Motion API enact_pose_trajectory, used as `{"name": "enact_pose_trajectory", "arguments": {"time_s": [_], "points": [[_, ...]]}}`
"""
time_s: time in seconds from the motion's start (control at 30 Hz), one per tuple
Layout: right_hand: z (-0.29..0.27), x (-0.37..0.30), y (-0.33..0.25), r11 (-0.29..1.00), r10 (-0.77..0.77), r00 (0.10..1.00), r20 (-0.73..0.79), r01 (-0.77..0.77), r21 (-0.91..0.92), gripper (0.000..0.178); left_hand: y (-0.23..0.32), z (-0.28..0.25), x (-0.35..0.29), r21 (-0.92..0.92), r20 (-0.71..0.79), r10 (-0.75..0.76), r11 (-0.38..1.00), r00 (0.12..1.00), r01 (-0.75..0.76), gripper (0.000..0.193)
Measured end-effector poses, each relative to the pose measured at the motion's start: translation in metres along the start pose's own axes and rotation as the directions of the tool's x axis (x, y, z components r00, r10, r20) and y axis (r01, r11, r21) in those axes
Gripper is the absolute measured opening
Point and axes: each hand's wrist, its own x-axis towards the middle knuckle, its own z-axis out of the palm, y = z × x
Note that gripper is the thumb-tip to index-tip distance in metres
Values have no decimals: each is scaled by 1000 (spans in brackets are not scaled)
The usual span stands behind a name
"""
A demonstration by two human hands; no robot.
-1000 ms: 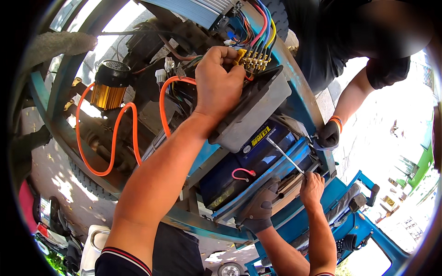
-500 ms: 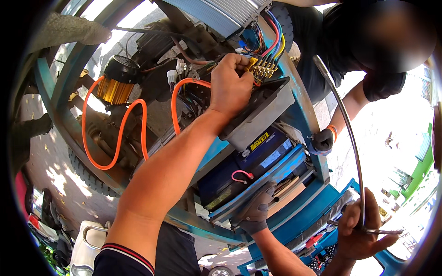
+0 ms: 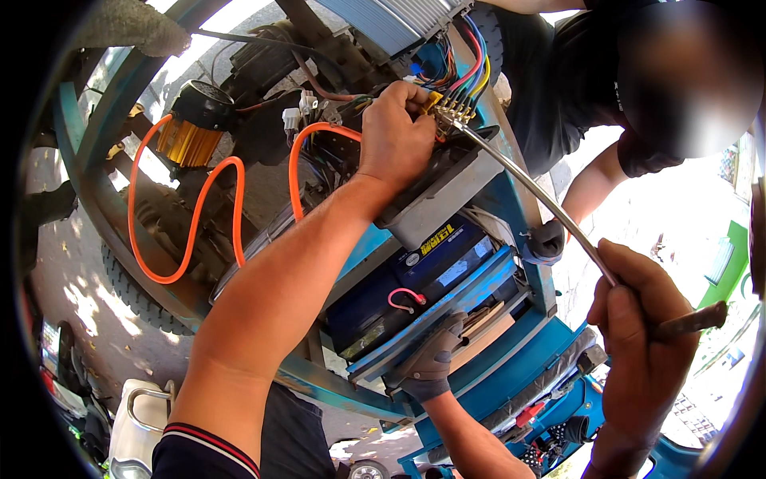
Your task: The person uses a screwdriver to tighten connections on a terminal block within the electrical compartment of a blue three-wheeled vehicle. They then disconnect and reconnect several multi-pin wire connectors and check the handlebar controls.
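Observation:
My left hand (image 3: 395,137) is pinched closed beside a terminal block (image 3: 455,110) with brass-coloured studs. A small yellow tab (image 3: 432,101) shows at its fingertips, and what they grip is partly hidden. An orange cable (image 3: 239,203) loops from the left and passes behind this hand. My right hand (image 3: 646,311) is wrapped round a long T-handle socket wrench (image 3: 538,190), its crossbar near the palm. The wrench's far end meets the studs of the terminal block. Red, blue and yellow wires (image 3: 481,60) run up from the block to a finned silver box (image 3: 383,28).
Below the grey tray (image 3: 439,199) is a dark blue battery (image 3: 407,279) in a teal frame (image 3: 80,152). Another person's gloved hand (image 3: 427,359) rests on the frame; a second gloved hand (image 3: 545,242) grips it at right. A gold-and-black motor (image 3: 195,128) stands left.
The wrench has swung down from a raised position, and its far end now meets the terminal block. My right hand has moved up with it. My left hand stays at the block.

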Motion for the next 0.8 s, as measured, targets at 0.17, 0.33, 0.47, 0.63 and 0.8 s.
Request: {"name": "enact_pose_trajectory", "arguments": {"time_s": [0.17, 0.33, 0.47, 0.63, 0.8], "points": [[3, 4, 6, 974, -210, 974, 81, 215, -66, 28, 11, -2, -2, -20, 17, -27, 999, 999, 27, 22], [11, 6, -3, 954, -206, 973, 108, 224, -197, 28, 8, -4, -2, -1, 1, -13, 1000, 1000, 13, 22], [12, 8, -7, 846, -331, 911, 247, 403, -349, 34, 10, -3, -1, 8, 18, -49, 999, 999, 49, 24], [21, 9, -14, 480, -451, 784, 427, 616, -624, 42, 9, -5, 3, 17, -9, -60, 998, 998, 60, 25], [14, -7, 7, 967, -207, 941, 267, 238, -88, 46, 6, -5, 5, 9, 5, -81, 997, 997, 81, 25]]}}
